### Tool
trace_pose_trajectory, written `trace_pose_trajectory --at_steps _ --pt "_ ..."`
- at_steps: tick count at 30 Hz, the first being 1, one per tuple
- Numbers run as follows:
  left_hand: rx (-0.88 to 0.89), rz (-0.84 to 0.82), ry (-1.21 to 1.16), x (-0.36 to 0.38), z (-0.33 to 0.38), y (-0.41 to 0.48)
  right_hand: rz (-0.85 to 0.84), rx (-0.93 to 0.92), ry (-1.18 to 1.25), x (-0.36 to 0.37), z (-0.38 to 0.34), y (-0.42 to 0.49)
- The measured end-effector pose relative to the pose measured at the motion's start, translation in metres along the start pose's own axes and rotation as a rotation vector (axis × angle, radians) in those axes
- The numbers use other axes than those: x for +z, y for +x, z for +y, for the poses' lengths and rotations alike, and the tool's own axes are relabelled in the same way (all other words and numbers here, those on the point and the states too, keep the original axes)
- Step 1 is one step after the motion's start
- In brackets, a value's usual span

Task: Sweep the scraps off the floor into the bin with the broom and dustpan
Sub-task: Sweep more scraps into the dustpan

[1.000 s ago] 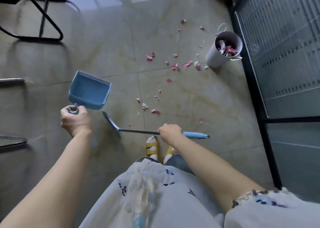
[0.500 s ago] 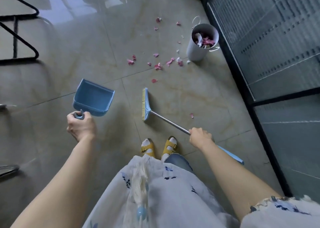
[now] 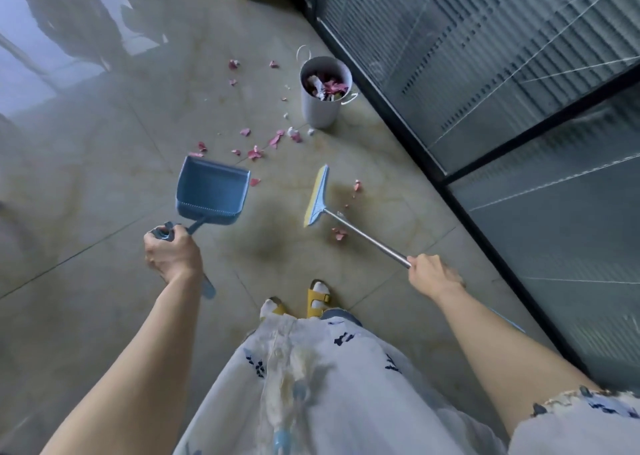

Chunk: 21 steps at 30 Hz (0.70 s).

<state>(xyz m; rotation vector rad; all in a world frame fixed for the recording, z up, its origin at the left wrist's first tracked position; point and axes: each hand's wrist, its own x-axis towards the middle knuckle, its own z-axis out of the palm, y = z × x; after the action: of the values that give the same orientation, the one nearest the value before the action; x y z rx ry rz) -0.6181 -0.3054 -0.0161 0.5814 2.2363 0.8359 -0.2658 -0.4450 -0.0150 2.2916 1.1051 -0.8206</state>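
Glossy floor (image 3: 104, 184), scraps (image 3: 255, 152) at 12 o'clock near bin (image 3: 320, 108). My left hand (image 3: 172, 254) grips dustpan (image 3: 211, 191), right hand (image 3: 431, 276) grips broom (image 3: 317, 196); pan lip should sit flat, strokes short.

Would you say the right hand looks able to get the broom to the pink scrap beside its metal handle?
Probably yes. The right hand grips the broom by its handle, and the pink scrap lies on open floor just behind the head, with nothing between them.
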Motion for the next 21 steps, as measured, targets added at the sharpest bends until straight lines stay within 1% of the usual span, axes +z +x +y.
trace_pose_trajectory --at_steps 5,10,13,15,17,21 --pt "0.08 0.001 0.001 0.003 0.0 0.008 -0.019 -0.142 0.08 -0.004 -0.06 0.012" --pt "0.103 0.044 0.013 -0.005 0.001 0.004 -0.08 -0.333 0.049 -0.001 -0.134 0.029" --pt "0.116 0.057 0.034 -0.008 -0.005 0.003 -0.101 -0.383 0.003 0.002 -0.17 0.033" --pt "0.108 0.069 0.035 -0.009 -0.008 0.005 -0.105 -0.38 -0.008 0.004 -0.182 0.035" --pt "0.09 0.078 0.03 -0.01 -0.01 0.004 -0.106 -0.331 0.01 0.006 -0.176 0.039" --pt "0.087 0.101 0.02 -0.005 -0.01 0.0 -0.105 -0.154 0.116 0.004 -0.119 0.048"
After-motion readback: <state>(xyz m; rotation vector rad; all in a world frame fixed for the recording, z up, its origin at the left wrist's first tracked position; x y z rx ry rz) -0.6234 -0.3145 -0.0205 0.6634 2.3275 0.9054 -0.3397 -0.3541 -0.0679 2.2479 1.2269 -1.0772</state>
